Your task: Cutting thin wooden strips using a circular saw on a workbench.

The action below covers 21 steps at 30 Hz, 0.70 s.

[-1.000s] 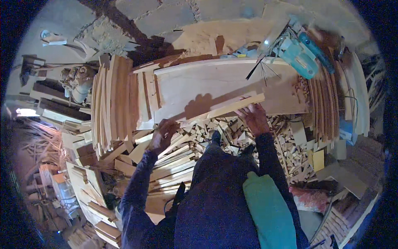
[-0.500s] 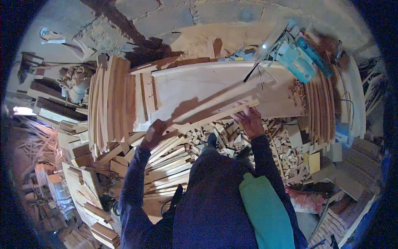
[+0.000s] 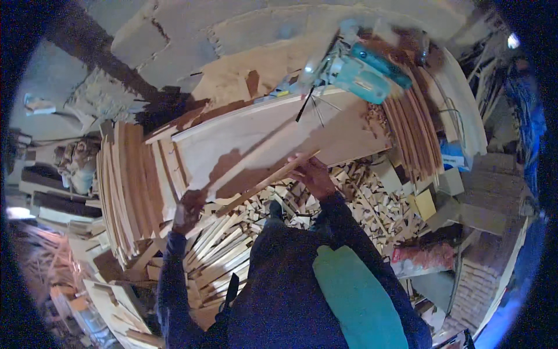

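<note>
My left hand (image 3: 190,206) is closed on the near end of a pale wooden strip (image 3: 247,159) that slants up to the right over a flat wooden board (image 3: 343,131). My right hand (image 3: 313,176) grips a browner wooden strip (image 3: 261,186) near its right end; that strip runs down-left toward my left hand, and whether my left fingers also hold it I cannot tell. Below both hands lie small wood offcuts (image 3: 366,215) and a fan of long pale battens (image 3: 215,256).
A teal power tool (image 3: 363,78) sits at the board's back right. Stacks of slats (image 3: 125,186) (image 3: 412,134) flank the board. A block wall (image 3: 244,32) rises behind. Loose sheets (image 3: 116,308) lean at lower left, and a reddish sack (image 3: 421,259) lies at lower right.
The view has turned and tilted. Both hands have moved left in the picture, and the two strips now show apart at a steeper slant, where a second ago one strip spanned the hands.
</note>
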Tool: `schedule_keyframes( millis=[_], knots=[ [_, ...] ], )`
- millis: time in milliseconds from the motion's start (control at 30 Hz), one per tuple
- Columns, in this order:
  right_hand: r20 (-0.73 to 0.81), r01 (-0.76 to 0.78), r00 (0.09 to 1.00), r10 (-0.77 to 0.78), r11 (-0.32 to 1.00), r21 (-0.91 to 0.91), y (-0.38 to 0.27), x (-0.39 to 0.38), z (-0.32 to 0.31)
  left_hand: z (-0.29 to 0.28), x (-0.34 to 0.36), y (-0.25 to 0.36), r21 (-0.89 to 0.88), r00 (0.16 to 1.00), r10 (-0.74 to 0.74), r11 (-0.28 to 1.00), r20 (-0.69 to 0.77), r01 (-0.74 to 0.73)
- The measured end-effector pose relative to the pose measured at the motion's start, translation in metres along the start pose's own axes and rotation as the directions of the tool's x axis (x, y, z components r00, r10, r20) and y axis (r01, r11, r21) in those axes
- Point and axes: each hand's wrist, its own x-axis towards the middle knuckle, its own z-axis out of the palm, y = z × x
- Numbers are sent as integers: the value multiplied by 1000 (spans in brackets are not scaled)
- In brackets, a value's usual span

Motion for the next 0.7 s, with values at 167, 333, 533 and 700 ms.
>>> schedule_keyframes(
  millis=[167,333,533,700],
  knots=[
    [58,183,982,-178,847,-499,0,-2,-9,21,-11,19,150,987,113,980,118,-130],
    [56,204,976,-210,797,-569,1,-1,-9,19,-10,23,484,906,294,771,304,-413],
    [469,442,844,-261,-156,-883,4,9,-29,28,-15,31,225,984,-5,974,177,-36],
    [283,358,778,-561,26,-933,27,27,-73,32,-6,25,571,918,368,727,145,-382]
  ],
)
